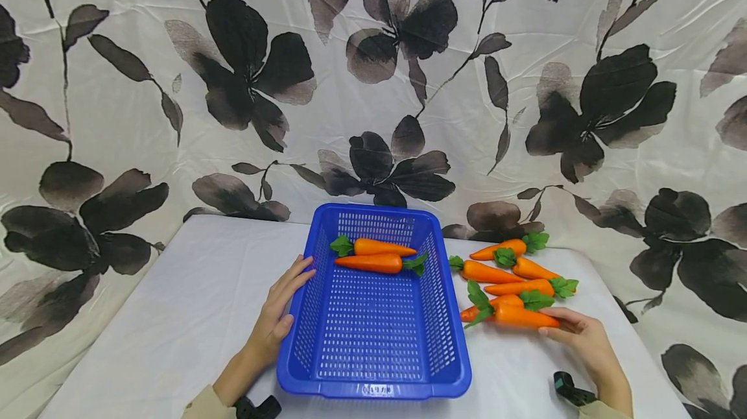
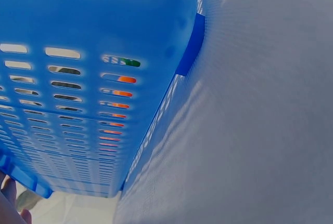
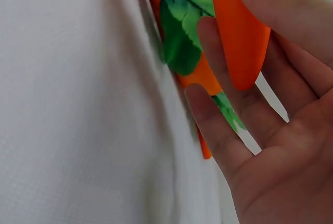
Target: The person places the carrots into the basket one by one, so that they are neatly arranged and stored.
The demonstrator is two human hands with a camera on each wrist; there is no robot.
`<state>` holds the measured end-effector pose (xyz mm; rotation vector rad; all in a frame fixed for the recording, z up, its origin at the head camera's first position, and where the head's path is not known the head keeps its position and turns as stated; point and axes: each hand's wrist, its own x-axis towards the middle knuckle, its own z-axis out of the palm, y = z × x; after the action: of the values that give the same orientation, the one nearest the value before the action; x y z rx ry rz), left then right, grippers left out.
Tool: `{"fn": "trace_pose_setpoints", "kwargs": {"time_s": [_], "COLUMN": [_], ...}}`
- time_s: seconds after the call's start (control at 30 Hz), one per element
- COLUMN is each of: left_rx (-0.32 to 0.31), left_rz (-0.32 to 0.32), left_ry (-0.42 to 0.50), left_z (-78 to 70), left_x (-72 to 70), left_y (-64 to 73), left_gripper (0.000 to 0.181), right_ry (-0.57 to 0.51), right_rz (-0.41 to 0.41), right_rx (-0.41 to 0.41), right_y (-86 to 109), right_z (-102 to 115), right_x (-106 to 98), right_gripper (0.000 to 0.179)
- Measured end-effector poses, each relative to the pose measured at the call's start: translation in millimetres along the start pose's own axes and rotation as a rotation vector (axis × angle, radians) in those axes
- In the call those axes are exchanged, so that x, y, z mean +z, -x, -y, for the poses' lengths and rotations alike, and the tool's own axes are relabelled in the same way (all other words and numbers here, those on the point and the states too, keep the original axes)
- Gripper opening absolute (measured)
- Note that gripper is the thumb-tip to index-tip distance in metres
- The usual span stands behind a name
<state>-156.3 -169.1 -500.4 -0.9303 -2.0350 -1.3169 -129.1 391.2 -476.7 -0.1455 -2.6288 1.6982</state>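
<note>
My left hand [image 1: 275, 316] rests against the left side of a blue plastic basket [image 1: 373, 390], its fairly straight fingers reaching over the rim. In the left wrist view the slotted basket wall [image 2: 67, 5] fills much of the picture, and a bit of the hand [image 2: 9, 203] shows at the lower left. My right hand [image 1: 589, 340] pinches the pointed end of an orange toy carrot [image 1: 522, 316] between thumb and fingers. The right wrist view shows that carrot's tip [image 3: 242, 52] by the thumb. Inside the basket lie two carrots with green leaves, an upper one [image 1: 382, 247] and a lower one [image 1: 370, 263].
Several more carrots [image 1: 528, 288] lie in a loose pile right of the basket, some overlapping. A white cloth [image 1: 192, 315] covers the table. Behind it hangs a pale curtain [image 1: 327, 107] with dark flowers.
</note>
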Motion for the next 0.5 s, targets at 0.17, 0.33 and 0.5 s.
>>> {"fn": "trace_pose_setpoints", "kwargs": {"time_s": [0.17, 0.33, 0.5], "left_rx": [0.007, 0.010, 0.013], "left_rz": [-0.002, 0.000, -0.004], "left_ry": [0.004, 0.010, 0.008], "left_z": [0.3, 0.2, 0.4], "left_x": [0.0, 0.1, 0.6], "left_y": [-0.1, -0.2, -0.1], "left_gripper": [0.066, 0.065, 0.066], "right_ry": [-0.056, -0.148, -0.102], "right_rz": [-0.024, -0.065, -0.119], "right_rx": [-0.046, -0.055, -0.042], "right_y": [1.3, 1.6, 2.2], "right_z": [9.9, 21.2, 33.0], "right_x": [-1.2, -1.6, 0.1], "right_gripper": [0.044, 0.039, 0.045]}}
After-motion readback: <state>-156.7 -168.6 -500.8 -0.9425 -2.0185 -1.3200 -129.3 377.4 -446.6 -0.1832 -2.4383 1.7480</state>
